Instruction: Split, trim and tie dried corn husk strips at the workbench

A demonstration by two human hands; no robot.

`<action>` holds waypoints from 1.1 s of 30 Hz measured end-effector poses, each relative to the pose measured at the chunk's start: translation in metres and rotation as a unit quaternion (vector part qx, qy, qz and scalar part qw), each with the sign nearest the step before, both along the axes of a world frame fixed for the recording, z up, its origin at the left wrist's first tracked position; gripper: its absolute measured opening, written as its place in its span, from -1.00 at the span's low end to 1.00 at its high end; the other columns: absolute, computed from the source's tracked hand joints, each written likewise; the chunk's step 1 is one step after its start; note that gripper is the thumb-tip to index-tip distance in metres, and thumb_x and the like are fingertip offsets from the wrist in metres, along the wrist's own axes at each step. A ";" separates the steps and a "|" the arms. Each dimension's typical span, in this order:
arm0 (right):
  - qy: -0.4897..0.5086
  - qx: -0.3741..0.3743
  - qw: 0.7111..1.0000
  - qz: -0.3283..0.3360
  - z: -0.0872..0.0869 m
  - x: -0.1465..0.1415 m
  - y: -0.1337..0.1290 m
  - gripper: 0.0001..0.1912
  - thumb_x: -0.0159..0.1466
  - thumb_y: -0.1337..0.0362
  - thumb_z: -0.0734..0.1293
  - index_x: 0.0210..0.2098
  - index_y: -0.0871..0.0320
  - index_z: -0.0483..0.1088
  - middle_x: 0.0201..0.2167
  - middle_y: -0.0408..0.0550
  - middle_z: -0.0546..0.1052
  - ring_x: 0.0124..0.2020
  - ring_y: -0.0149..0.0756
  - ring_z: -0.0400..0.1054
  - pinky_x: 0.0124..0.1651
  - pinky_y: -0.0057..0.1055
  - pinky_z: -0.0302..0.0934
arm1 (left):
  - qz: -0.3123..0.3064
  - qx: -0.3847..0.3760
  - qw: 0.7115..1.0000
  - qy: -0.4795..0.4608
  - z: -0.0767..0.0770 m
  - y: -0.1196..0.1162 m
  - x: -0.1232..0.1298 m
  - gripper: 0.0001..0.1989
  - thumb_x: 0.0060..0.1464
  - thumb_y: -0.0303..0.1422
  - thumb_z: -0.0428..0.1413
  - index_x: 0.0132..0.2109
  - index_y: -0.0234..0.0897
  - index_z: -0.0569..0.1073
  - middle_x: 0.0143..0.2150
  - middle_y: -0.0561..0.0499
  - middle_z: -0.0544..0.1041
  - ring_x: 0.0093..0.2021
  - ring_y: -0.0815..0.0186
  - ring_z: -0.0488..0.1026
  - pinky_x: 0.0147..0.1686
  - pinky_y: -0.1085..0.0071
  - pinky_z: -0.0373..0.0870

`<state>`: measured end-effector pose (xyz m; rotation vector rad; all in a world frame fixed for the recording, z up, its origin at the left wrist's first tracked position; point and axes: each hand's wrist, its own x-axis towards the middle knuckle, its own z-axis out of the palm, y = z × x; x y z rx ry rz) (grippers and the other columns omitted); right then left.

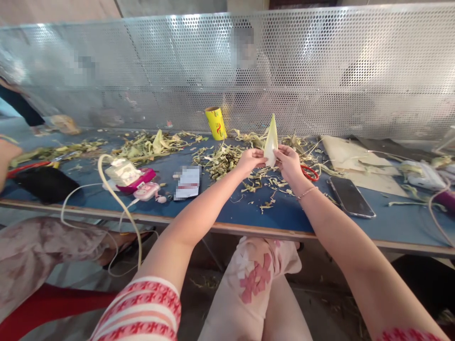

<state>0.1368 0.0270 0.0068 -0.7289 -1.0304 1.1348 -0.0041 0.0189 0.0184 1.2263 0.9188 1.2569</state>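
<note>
Upright above the table, a pale green, pointed leaf that looks like a corn husk (271,139) stands between my two hands. My left hand (253,160) pinches its lower left edge, while the fingers of my right hand (287,158) are closed on its lower right edge. Below and behind my hands lies a heap of shredded, dried husk scraps (223,161). A red looped handle (310,173), perhaps of scissors, shows beside my right wrist; the rest of it is hidden.
Ahead rises a perforated metal screen (177,61), with a yellow tube (216,124) before it. Left on the blue table (227,208) are a phone-like slab (187,183), a pink case (146,191) and a white cable. A black phone (351,196) and cardboard (350,154) lie right. Another person sits left.
</note>
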 end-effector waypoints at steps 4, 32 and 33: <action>0.028 -0.009 0.999 0.025 0.000 0.001 0.002 -0.66 -0.10 0.26 0.51 -0.35 0.13 0.38 -0.47 -0.21 0.49 -0.46 -0.46 0.37 -0.43 -0.51 0.32 | -0.035 -0.020 0.998 -0.050 -0.002 0.005 -0.002 -0.81 -0.12 -0.63 0.24 -0.35 -0.41 0.39 -0.46 0.08 0.49 -0.47 0.46 0.47 -0.26 0.41 0.50; 0.044 -0.025 0.997 0.066 0.003 -0.002 -0.001 -0.66 -0.06 0.33 0.51 -0.35 0.13 0.32 -0.57 -0.27 0.47 -0.59 -0.51 0.33 -0.57 -0.59 0.26 | -0.066 -0.004 0.993 -0.103 0.003 -0.003 0.000 -0.97 0.00 -0.52 0.16 -0.38 -0.39 0.44 -0.52 0.03 0.52 -0.50 0.43 0.49 -0.33 0.42 0.48; 0.045 -0.023 0.997 0.066 0.003 -0.002 -0.001 -0.66 -0.06 0.34 0.51 -0.35 0.13 0.33 -0.57 -0.26 0.48 -0.58 -0.51 0.34 -0.57 -0.59 0.26 | -0.061 -0.003 0.993 -0.101 0.004 -0.003 0.001 -0.97 -0.01 -0.53 0.16 -0.38 -0.39 0.44 -0.52 0.04 0.52 -0.51 0.43 0.49 -0.34 0.41 0.48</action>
